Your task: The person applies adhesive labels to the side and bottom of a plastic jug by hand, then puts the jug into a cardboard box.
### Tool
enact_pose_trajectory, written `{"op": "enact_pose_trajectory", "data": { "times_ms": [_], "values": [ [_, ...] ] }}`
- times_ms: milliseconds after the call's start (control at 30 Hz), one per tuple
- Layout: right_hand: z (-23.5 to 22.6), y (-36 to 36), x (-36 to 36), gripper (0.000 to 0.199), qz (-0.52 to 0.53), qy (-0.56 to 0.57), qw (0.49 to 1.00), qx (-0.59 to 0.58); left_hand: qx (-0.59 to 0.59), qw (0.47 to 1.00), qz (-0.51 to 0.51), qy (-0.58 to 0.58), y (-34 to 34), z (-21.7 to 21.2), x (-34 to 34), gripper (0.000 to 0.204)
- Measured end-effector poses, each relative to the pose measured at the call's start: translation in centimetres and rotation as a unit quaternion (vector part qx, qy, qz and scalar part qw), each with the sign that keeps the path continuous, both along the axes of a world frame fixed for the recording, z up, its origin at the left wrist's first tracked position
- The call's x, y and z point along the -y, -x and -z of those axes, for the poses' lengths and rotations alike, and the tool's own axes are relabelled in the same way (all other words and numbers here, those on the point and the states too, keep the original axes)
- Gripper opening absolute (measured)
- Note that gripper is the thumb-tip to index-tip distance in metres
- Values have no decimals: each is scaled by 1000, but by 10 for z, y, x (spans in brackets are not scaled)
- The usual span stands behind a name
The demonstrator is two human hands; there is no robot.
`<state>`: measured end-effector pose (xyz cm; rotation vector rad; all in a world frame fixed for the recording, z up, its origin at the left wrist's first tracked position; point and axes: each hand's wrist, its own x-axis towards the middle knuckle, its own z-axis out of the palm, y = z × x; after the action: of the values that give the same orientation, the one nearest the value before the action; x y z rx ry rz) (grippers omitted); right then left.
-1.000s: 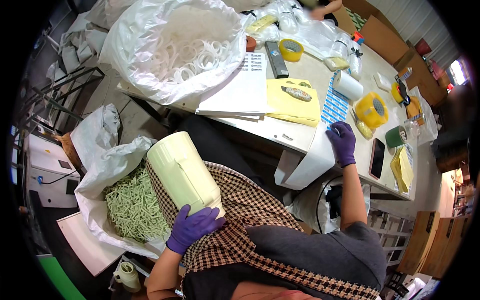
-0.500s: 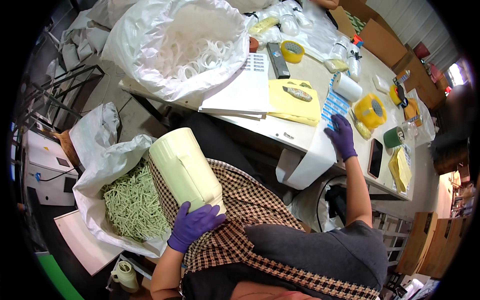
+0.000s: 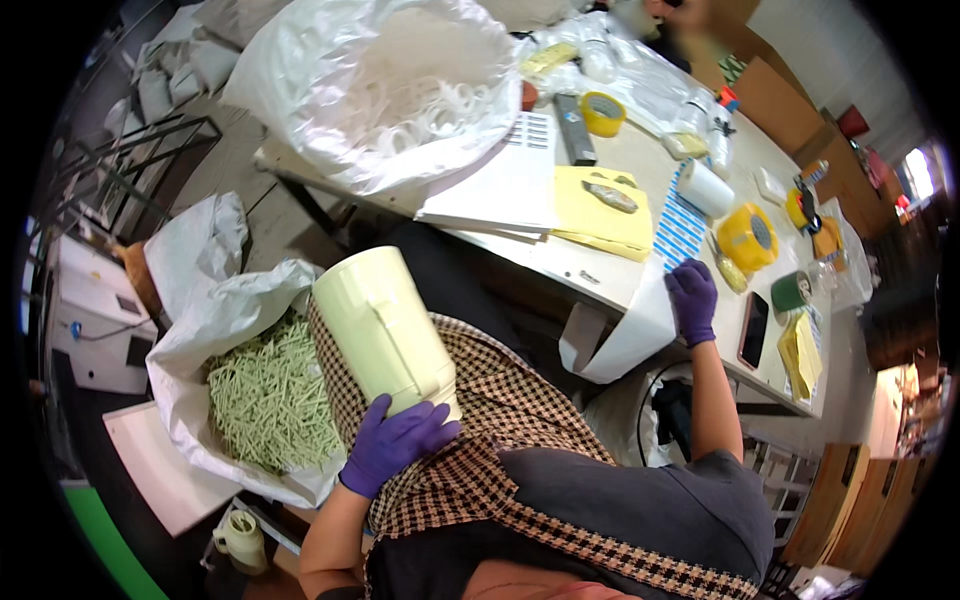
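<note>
A pale yellow plastic jug [image 3: 385, 330] lies tilted across my lap, its wide end away from me. My left hand [image 3: 398, 445], in a purple glove, grips its near end with the fingers over the side. My right hand [image 3: 692, 305], also purple-gloved, is at the table's front edge with its fingers curled in. It rests at the lower end of a strip of blue-and-white labels [image 3: 680, 232], whose white backing [image 3: 640, 330] hangs over the edge. Whatever those fingers pinch is hidden. The label roll [image 3: 705, 188] sits just beyond.
Left of me stands a white sack [image 3: 190, 440] of pale green plastic sticks [image 3: 270, 400]. On the table [image 3: 560, 262] are a bag of white rings [image 3: 430, 110], paper sheets [image 3: 490, 195], yellow tape [image 3: 748, 237] and a phone [image 3: 754, 330]. Another jug [image 3: 240, 542] stands lower left.
My right hand's fingers have curled in from lying spread on the labels, and the hand has drawn slightly toward me. My left hand keeps its hold on the jug. The whole view has shifted slightly.
</note>
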<state>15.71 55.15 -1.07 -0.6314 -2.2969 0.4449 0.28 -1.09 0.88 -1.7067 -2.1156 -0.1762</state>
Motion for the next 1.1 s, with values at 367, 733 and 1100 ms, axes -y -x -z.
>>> {"op": "enact_pose_trajectory", "data": {
  "times_ms": [367,733,1100],
  "values": [
    [-3,9,-11,31,65,158,981,94,-43,998,-24,-30,0,16,1,45],
    [0,22,-28,41,75,75,990,93,-11,999,-27,-25,-1,20,6,51],
    [10,22,-48,32,118,127,982,78,-7,999,-20,-46,0,14,2,44]
  ]
}}
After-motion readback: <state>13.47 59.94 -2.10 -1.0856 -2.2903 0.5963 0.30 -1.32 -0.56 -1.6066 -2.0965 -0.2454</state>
